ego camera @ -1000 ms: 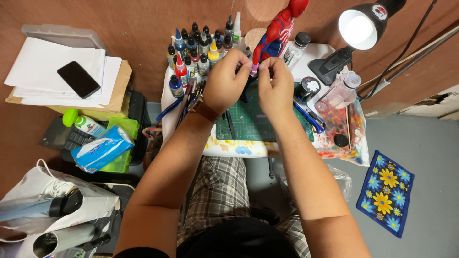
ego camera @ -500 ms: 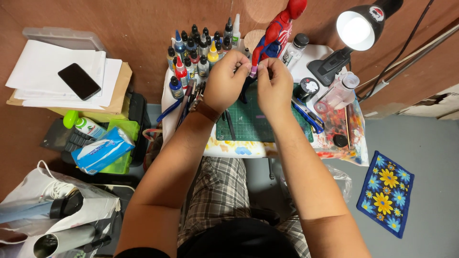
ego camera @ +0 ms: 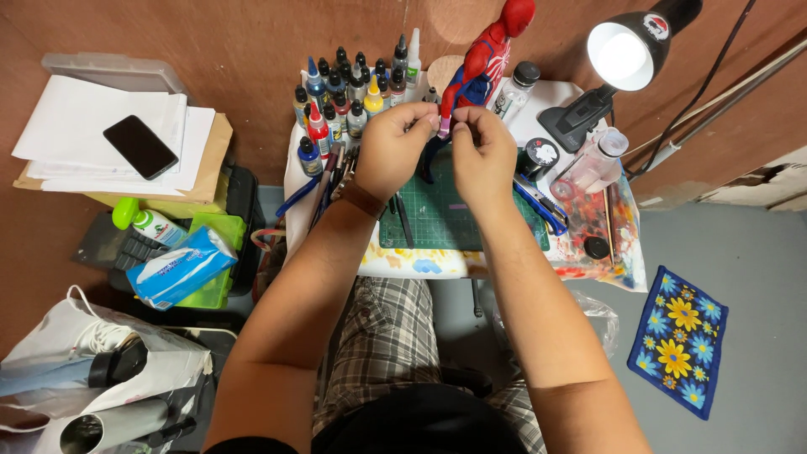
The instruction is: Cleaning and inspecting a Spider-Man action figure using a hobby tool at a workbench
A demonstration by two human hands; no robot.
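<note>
A person seated at a small white table [ego camera: 555,92] is bringing both hands together above a green gridded cutting mat [ego camera: 454,214], the left hand [ego camera: 393,150] and the right hand [ego camera: 481,151] almost touching at the fingertips. The fingers of each hand are pinching together on a tiny pale purple piece [ego camera: 442,128], too small to make out, held just below the leg of one glossy red-and-blue plastic action figure [ego camera: 483,59] that is standing at the back of the table. A brown band is circling the left wrist. Behind the left hand, a tight cluster of small dropper-tipped paint bottles [ego camera: 349,97] is crowding the table's far corner, too closely packed to count. One black desk lamp [ego camera: 626,50] with a round shade is shining down from the right, and one clear plastic jar [ego camera: 595,160] is sitting beside a paint-smeared patch of the tabletop. To the left, one flat black phone [ego camera: 140,146] is lying on a stack of white paper [ego camera: 76,126], near one soft blue pack of wipes [ego camera: 179,267]. On the grey floor to the right, one dark blue cloth mat [ego camera: 679,340] printed with yellow flowers is lying flat.
</note>
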